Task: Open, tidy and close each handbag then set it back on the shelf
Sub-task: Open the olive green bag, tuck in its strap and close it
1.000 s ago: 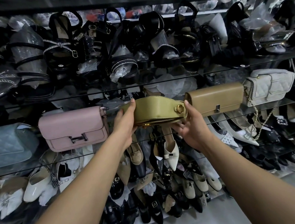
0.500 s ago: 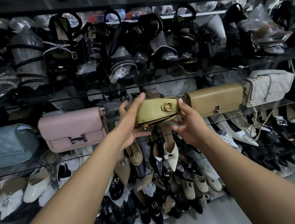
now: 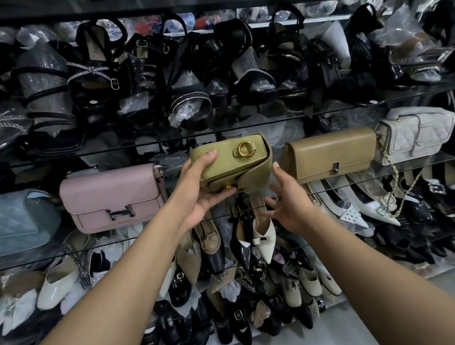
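Head view: the left hand [image 3: 198, 199] holds the green bag [image 3: 236, 163] by its left end, thumb on top, fingers under it. The right hand [image 3: 291, 202] is spread wide, just beside the bag's right end. The bag is up at the shelf [image 3: 37, 259], between the pink bag [image 3: 114, 197] and the tan bag [image 3: 328, 153].
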